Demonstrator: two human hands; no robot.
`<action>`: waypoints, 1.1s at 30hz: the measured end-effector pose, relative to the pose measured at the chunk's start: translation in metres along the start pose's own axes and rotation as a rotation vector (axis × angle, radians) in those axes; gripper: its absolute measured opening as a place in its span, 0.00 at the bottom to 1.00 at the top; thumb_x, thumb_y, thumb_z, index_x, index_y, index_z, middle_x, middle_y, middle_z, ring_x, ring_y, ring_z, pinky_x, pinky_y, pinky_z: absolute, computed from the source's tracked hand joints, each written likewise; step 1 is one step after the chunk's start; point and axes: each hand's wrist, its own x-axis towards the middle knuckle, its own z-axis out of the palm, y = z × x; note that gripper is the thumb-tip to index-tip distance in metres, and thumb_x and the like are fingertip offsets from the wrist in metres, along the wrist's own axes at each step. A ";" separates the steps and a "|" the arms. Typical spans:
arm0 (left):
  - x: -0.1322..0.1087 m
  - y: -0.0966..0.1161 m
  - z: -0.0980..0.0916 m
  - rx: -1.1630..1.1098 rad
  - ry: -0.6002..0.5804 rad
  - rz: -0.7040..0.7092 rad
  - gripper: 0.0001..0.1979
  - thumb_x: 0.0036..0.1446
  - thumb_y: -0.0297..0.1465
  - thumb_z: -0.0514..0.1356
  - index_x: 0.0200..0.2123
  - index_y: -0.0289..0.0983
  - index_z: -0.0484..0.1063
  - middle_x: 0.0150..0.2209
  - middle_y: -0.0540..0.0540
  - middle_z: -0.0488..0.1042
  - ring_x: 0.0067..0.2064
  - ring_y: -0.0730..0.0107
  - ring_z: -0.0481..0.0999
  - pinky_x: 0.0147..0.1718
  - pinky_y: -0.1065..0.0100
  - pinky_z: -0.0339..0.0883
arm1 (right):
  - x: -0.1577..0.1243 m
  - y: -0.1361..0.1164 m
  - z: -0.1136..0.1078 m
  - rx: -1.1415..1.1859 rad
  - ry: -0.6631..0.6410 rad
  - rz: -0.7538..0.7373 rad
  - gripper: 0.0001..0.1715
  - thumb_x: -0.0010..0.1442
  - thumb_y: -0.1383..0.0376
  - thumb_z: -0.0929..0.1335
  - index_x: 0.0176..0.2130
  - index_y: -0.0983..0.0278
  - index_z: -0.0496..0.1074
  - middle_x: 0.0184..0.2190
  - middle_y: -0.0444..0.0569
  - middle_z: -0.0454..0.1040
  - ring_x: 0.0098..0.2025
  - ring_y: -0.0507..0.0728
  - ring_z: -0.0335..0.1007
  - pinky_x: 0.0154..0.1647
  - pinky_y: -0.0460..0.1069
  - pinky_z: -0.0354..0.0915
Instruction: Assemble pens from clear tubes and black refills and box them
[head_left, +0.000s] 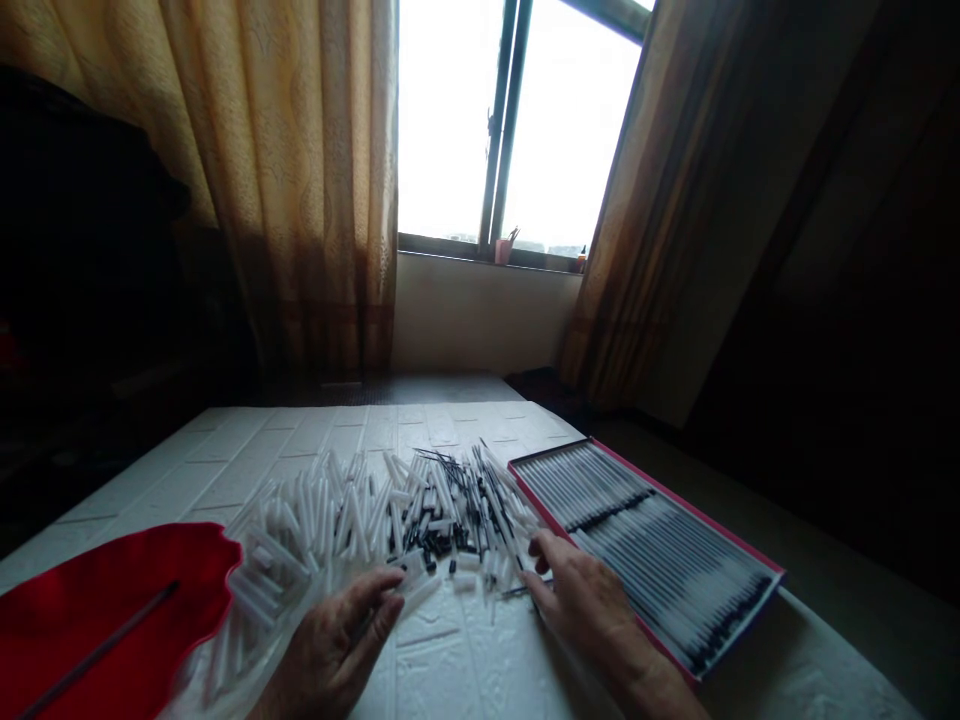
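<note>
Red dish [201, 528] with thin rod [101, 650], box [537, 501] of pens [675, 560]

Red tray [112, 570], near left, cut off by the view's edge. Clear plastic [417, 590] at left hand [341, 635] blurred; grip indeterminate. Dark bulk [75, 200], far left, unidentifiable.

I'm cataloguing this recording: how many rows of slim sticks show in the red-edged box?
2: the far row, nearer the window, and the near row, beside the right hand; any lower layer would be hidden.
</note>
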 end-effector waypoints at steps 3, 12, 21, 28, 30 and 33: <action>0.000 0.001 0.001 0.063 -0.060 0.074 0.10 0.64 0.38 0.55 0.43 0.44 0.75 0.36 0.53 0.84 0.35 0.71 0.84 0.35 0.80 0.74 | 0.004 -0.001 0.002 -0.002 -0.057 0.024 0.09 0.57 0.68 0.66 0.40 0.62 0.71 0.37 0.50 0.80 0.38 0.61 0.76 0.33 0.49 0.59; 0.003 0.005 0.002 0.182 -0.044 0.209 0.12 0.67 0.39 0.51 0.44 0.42 0.71 0.34 0.51 0.83 0.33 0.70 0.84 0.33 0.79 0.75 | 0.006 0.011 -0.009 0.253 -0.124 0.071 0.25 0.50 0.73 0.65 0.48 0.66 0.73 0.32 0.49 0.79 0.36 0.57 0.74 0.35 0.48 0.61; 0.002 0.005 0.002 0.131 -0.010 0.166 0.10 0.68 0.39 0.49 0.44 0.43 0.67 0.30 0.51 0.82 0.28 0.71 0.83 0.26 0.79 0.74 | 0.025 -0.036 -0.022 1.285 -0.038 -0.025 0.16 0.49 0.55 0.71 0.32 0.65 0.71 0.23 0.42 0.71 0.25 0.52 0.69 0.23 0.44 0.63; -0.003 -0.005 0.001 0.007 -0.072 0.008 0.07 0.67 0.34 0.50 0.46 0.43 0.64 0.27 0.55 0.78 0.23 0.75 0.78 0.24 0.79 0.70 | 0.042 -0.081 0.009 1.554 0.054 -0.160 0.14 0.48 0.59 0.73 0.29 0.65 0.69 0.20 0.40 0.69 0.21 0.48 0.65 0.21 0.42 0.60; -0.004 -0.006 0.001 -0.009 -0.113 -0.036 0.07 0.67 0.34 0.50 0.46 0.43 0.65 0.28 0.54 0.78 0.24 0.74 0.78 0.24 0.78 0.70 | 0.039 -0.081 0.017 1.551 0.070 -0.175 0.12 0.49 0.60 0.72 0.29 0.65 0.69 0.19 0.40 0.68 0.20 0.48 0.63 0.20 0.42 0.58; -0.003 -0.004 0.001 -0.004 -0.155 -0.071 0.08 0.67 0.35 0.50 0.45 0.42 0.66 0.28 0.52 0.78 0.24 0.73 0.78 0.25 0.77 0.70 | 0.035 -0.078 0.020 1.532 0.077 -0.187 0.11 0.50 0.60 0.71 0.29 0.64 0.69 0.19 0.40 0.68 0.21 0.49 0.63 0.21 0.42 0.58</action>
